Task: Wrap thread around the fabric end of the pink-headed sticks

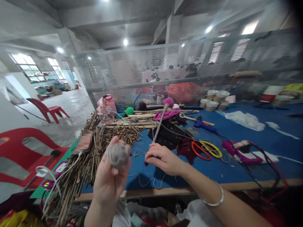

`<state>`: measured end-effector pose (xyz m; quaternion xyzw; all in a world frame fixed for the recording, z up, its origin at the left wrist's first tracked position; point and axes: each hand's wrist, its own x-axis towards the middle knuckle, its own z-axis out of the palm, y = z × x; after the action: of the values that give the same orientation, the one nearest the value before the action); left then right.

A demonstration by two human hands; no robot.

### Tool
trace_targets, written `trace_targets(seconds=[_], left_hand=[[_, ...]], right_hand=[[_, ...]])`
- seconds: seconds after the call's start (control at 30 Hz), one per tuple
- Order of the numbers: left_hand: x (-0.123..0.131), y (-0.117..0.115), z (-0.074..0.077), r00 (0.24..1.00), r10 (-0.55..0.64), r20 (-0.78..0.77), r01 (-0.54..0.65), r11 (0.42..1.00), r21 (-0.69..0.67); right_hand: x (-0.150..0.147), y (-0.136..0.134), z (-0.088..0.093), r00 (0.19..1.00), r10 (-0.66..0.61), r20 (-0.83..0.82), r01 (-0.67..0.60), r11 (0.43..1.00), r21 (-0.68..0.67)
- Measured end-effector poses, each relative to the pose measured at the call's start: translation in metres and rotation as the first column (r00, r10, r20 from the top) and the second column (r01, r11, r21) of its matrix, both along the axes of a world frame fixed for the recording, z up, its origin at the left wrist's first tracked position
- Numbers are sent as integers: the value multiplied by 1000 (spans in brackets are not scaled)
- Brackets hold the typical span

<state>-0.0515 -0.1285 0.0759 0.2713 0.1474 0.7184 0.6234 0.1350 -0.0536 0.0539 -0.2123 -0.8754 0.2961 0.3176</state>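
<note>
My left hand (109, 179) is raised over the front edge of the table, fingers closed round a ball of grey yarn (117, 155). My right hand (164, 159) pinches the lower end of a slim stick (160, 126) that looks wound in grey yarn and slants up and away. A bright pink ball (168, 102) shows at the stick's far end; whether it is fixed there I cannot tell. A thin strand seems to run between the two hands, blurred. Loose grey yarn (151, 183) trails on the blue tabletop (134, 186) below them.
Bundled twigs (82, 167) lie at left. Red-handled scissors (200, 150), yellow-handled scissors (214, 148), a blue glue gun (204, 124) and a purple corded tool (241, 153) lie at right. Behind stand a pink jug (106, 108), small pots (211, 105) and a perforated screen (113, 72).
</note>
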Motion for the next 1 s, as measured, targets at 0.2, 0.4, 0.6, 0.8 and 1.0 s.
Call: trace_targets(seconds=[0.2, 0.4, 0.6, 0.8, 1.0], left_hand=[[-11, 34, -4, 981, 77, 180, -42, 981, -187], [-11, 48, -24, 919, 357, -169, -382, 912, -150], [-2, 58, -30, 226, 335, -915, -238, 930, 282], [-10, 59, -17, 403, -474, -783, 528, 819, -224], [-31, 62, -24, 807, -479, -346, 521, 853, 33]], right_hand=[[2, 7, -19, 972, 38, -231, -136, 896, -422], [1, 4, -22, 996, 28, -86, -58, 925, -375], [-7, 13, 13, 990, 2, 141, -18, 993, 113], [-2, 70, 44, 982, 61, 177, -84, 989, 126], [-10, 179, 37, 943, 75, 325, -47, 995, -92]])
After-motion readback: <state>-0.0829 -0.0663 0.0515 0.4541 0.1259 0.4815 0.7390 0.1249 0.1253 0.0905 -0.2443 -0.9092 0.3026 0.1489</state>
